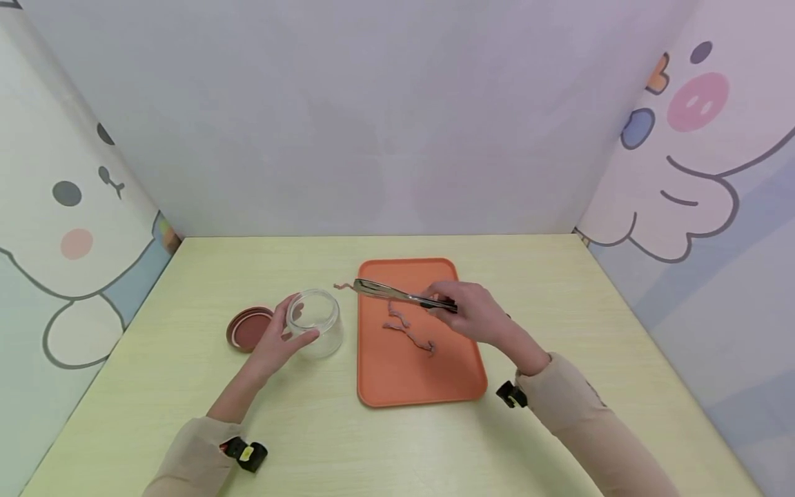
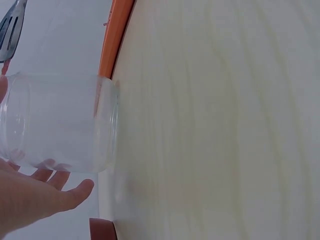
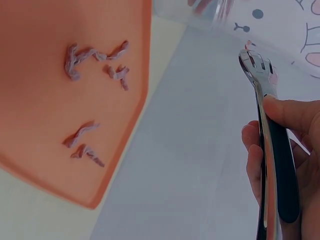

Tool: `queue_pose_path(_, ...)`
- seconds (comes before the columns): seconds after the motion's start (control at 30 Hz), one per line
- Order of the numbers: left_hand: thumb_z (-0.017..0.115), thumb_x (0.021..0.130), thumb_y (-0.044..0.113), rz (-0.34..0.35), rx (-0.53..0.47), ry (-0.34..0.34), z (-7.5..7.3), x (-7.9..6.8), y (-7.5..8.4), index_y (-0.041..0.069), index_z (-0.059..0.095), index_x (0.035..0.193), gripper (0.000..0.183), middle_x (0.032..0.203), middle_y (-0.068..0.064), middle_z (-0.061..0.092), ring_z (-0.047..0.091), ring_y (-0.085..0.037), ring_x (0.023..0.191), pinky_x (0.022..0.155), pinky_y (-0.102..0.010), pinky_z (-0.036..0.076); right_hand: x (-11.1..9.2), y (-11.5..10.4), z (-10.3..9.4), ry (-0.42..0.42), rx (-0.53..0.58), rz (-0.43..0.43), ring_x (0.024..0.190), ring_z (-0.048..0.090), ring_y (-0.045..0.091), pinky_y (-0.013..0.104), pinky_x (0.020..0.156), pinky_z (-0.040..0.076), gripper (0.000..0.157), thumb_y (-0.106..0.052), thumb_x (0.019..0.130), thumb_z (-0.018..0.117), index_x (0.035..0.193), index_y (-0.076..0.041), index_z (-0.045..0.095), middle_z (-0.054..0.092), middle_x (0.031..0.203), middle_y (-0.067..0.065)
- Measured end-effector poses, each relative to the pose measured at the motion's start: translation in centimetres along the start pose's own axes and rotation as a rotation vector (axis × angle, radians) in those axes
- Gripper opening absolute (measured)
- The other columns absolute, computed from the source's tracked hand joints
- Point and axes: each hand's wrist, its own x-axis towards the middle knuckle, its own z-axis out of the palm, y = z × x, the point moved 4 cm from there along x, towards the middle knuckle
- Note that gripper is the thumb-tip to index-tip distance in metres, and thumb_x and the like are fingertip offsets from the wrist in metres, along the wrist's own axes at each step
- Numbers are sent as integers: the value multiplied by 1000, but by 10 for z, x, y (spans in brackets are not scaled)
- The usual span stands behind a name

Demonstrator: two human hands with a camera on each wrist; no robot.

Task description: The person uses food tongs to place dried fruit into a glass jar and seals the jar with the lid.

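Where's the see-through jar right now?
In the head view, the clear jar is in the person's left hand, between the round reddish-brown lid on its left and the orange tray on its right.

The head view looks forward and down from above the near side of the counter point(image 1: 546, 290), far enough back to take in the tray point(image 1: 422, 383), jar point(image 1: 330, 337), lid point(image 1: 250, 330) and back wall point(image 1: 373, 138). The left wrist view sits low and close beside the jar, turned sideways so the counter fills its right. The right wrist view looks along the tongs point(image 3: 281, 165) from close behind, also tilted, with the tray at left and the jar cut by its top edge. All three share tray, jar and tongs.
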Motion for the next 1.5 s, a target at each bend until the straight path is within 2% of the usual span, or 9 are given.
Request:
queue_pose_path(0.3,65,81,19,3,-1,-14,-1,0,0,11,13,139,78,140,-18,21,18,-33,127,97,-54,19,17,-8,20,-63,-8,-8,50,38,4,22,43,33,20,-5,81,62,98,-14,60,49,66,-12)
queue_pose_path(0.67,65,81,20,28,1,-7,0,-1,0,12,16,138,75,137,-21,25,21,-32,126,96,-55,20,37,-19,36,-117,-13,-2,46,38,4,20,42,26,20,-4,80,59,97,-16,60,53,64,-11)
queue_pose_path(0.93,65,81,24,13,13,-13,-1,-1,-1,12,14,139,78,138,-16,23,19,-33,126,97,-53,21,42,-22,46,-152,-17,19,46,41,3,20,40,31,19,-15,81,64,100,-17,60,55,70,-12)
queue_pose_path(1.17,65,81,25,21,9,-16,0,0,-1,11,15,138,77,138,-18,23,20,-33,126,96,-54,21,40,-20,47,-143,10,14,45,42,1,21,41,33,28,-21,80,66,106,-16,57,54,69,-11)
queue_pose_path(1.37,65,81,25,16,8,-17,0,0,-1,11,15,138,78,138,-19,24,20,-33,126,96,-55,20,34,-17,39,-110,33,4,45,33,5,20,44,28,32,-11,81,63,111,-14,55,49,69,-10)
queue_pose_path(1.5,65,80,26,18,12,-10,0,0,-1,11,15,139,78,138,-18,24,21,-32,126,96,-55,21,28,-11,30,-100,23,33,45,30,5,21,44,26,34,-9,81,61,114,-14,54,46,64,-9)
